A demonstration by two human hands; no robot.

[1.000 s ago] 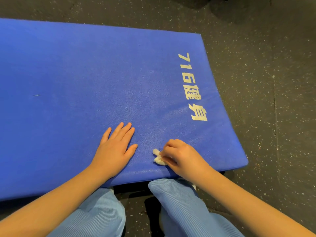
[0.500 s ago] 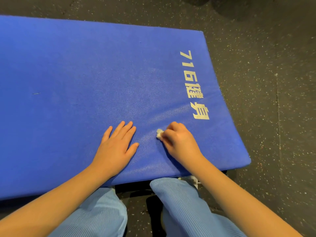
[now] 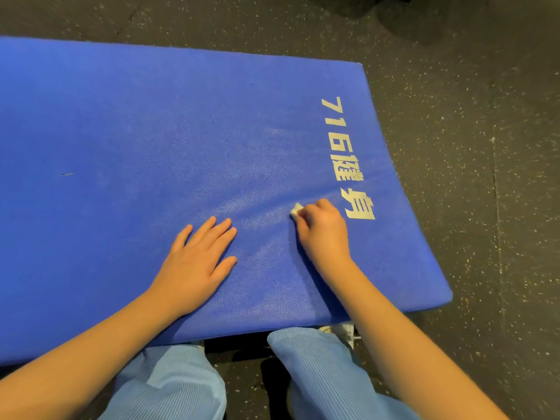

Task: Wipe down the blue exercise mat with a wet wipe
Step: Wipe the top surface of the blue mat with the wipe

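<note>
The blue exercise mat (image 3: 136,147) lies on the dark floor, with pale printed lettering (image 3: 345,156) along its right end. My left hand (image 3: 197,262) rests flat on the mat near its front edge, fingers straight and spread. My right hand (image 3: 324,231) has its fingers curled round a small wadded white wet wipe (image 3: 296,210), pressing it to the mat just left of the lowest printed character. Only a corner of the wipe shows past my fingers. A damp sheen marks the mat between and beyond my hands.
Dark speckled rubber floor (image 3: 485,177) surrounds the mat on the far and right sides. My knees in light blue trousers (image 3: 318,365) sit against the mat's front edge. A white shoe (image 3: 342,330) shows under the mat's front edge. A small dark mark (image 3: 68,174) lies at the mat's left.
My right hand has slid the wipe away from me, from near the mat's front edge up toward the lettering. My left hand has stayed flat in place.
</note>
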